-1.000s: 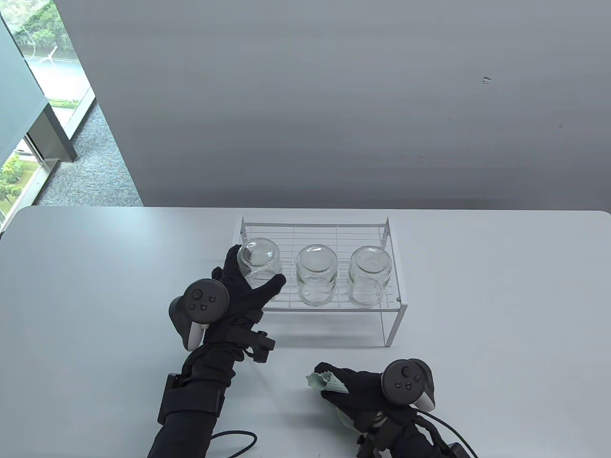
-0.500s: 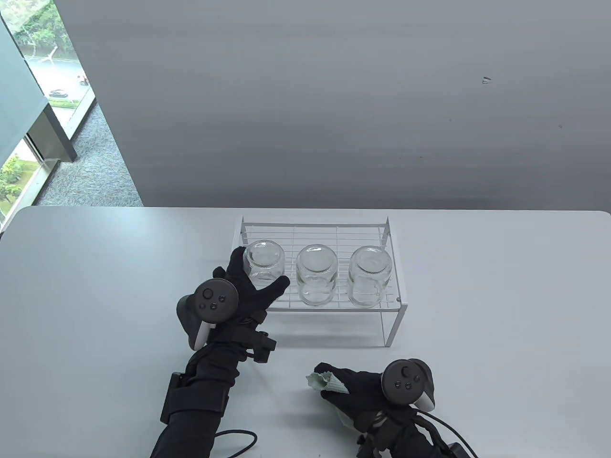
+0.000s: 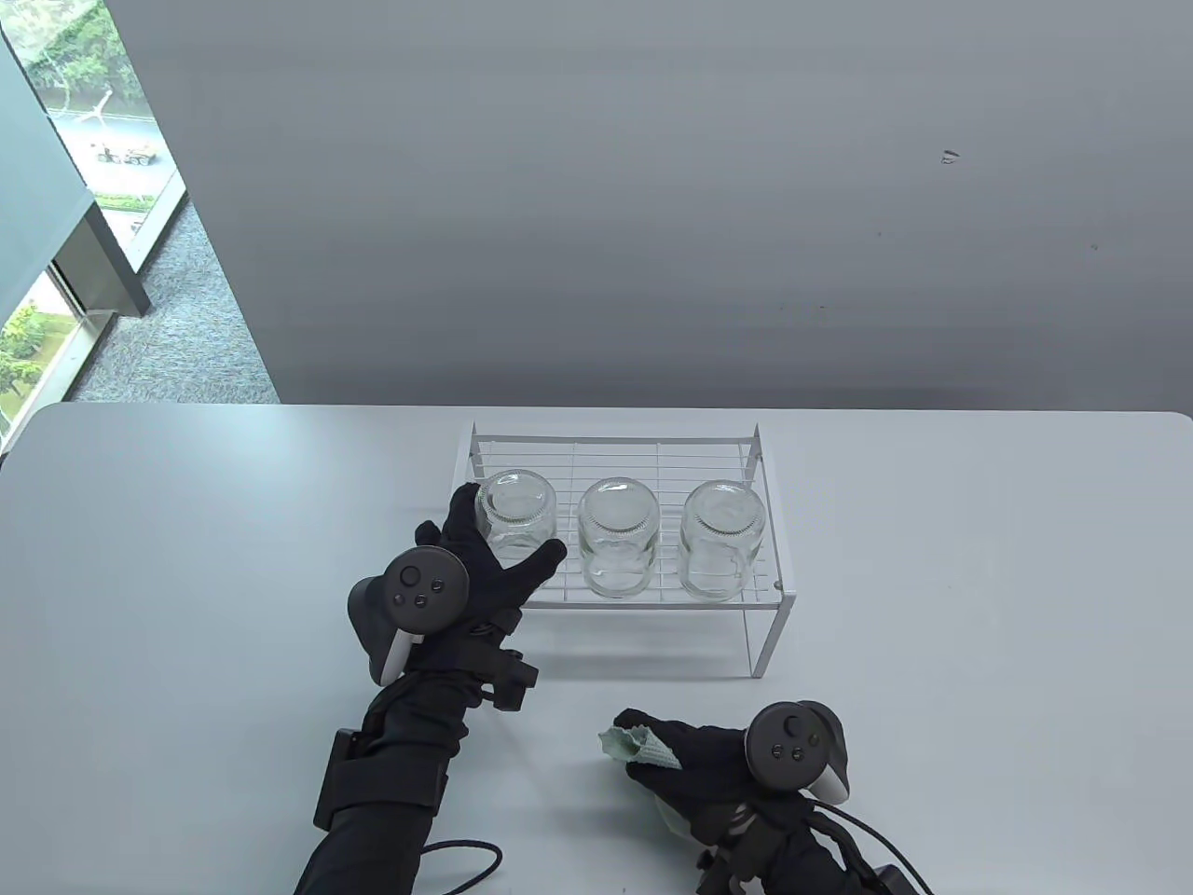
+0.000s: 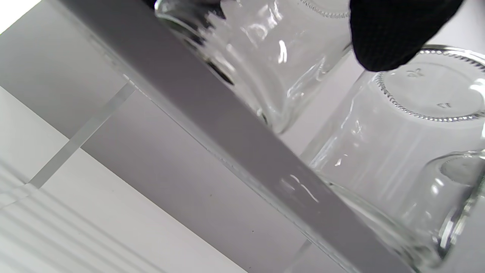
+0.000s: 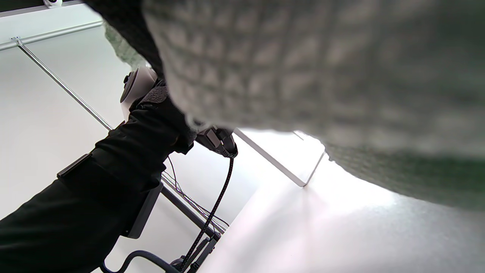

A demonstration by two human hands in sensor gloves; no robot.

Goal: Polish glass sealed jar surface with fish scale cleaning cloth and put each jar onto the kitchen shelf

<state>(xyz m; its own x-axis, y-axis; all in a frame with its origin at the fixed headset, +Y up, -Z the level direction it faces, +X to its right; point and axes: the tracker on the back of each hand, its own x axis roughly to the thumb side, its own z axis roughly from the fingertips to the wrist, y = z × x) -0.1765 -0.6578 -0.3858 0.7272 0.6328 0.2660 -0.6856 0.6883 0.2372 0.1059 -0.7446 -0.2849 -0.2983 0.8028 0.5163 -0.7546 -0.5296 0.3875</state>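
Three clear glass jars stand upside down in a row on the white wire shelf [image 3: 760,597]: the left jar [image 3: 517,508], the middle jar [image 3: 615,541] and the right jar [image 3: 722,541]. My left hand [image 3: 509,523] is cupped round the left jar, fingers on its left side and thumb along its front. In the left wrist view the left jar [image 4: 265,49] sits beside the middle jar [image 4: 398,144], with my thumb tip [image 4: 390,34] between them. My right hand [image 3: 643,746] rests on the table near the front edge and pinches the pale green cloth [image 3: 617,743], which fills most of the right wrist view [image 5: 303,68].
The shelf stands mid-table with its front right leg [image 3: 766,643] nearest my right hand. A grey wall runs behind the table. Cables [image 3: 457,853] trail from both wrists at the front edge. My left forearm [image 5: 113,170] shows in the right wrist view.
My left hand carried the left jar a little right and down onto the shelf, then stayed almost still. The right hand and the cloth have not moved.
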